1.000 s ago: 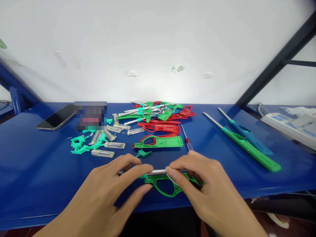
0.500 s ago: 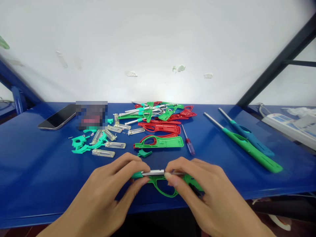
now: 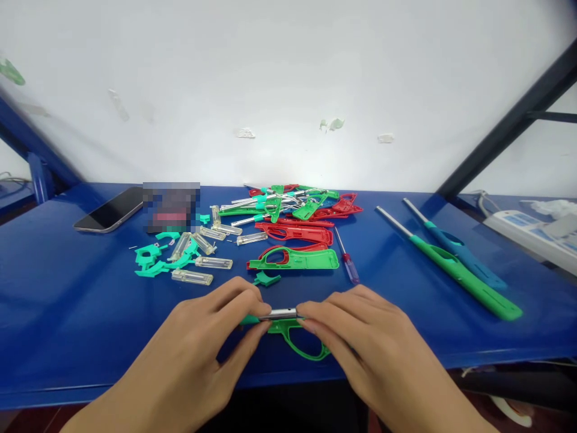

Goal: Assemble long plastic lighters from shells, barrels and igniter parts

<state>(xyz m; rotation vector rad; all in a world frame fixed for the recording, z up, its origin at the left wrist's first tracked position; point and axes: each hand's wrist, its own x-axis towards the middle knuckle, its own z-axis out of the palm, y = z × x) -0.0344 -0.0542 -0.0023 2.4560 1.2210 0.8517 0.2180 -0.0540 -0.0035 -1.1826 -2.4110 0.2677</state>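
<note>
Near the table's front edge, my left hand (image 3: 211, 337) is closed on a silver metal lighter tube (image 3: 283, 313) with a teal collar (image 3: 249, 319). At the tube's right end, my right hand (image 3: 360, 337) pinches with thumb and fingers together; the fingertips hide the exact grip point. Just under the tube lies a green lighter shell half (image 3: 301, 349), its trigger loop showing and its right part covered by my right hand. A teal trigger piece (image 3: 267, 278) rests beyond my hands, below another green shell half (image 3: 311, 259).
Clear fuel tanks (image 3: 214, 263) and teal pieces (image 3: 146, 255) are scattered at left, near a phone (image 3: 110, 210). Red shell halves (image 3: 300, 233) and a heap of metal tubes (image 3: 252, 201) lie behind. A screwdriver (image 3: 349, 264) and two whole lighters, green (image 3: 469, 276) and blue (image 3: 469, 255), lie right.
My right fingers have closed in flatter along the tube's right end, covering more of the green shell. The tube stays in my left hand. The view has shifted slightly.
</note>
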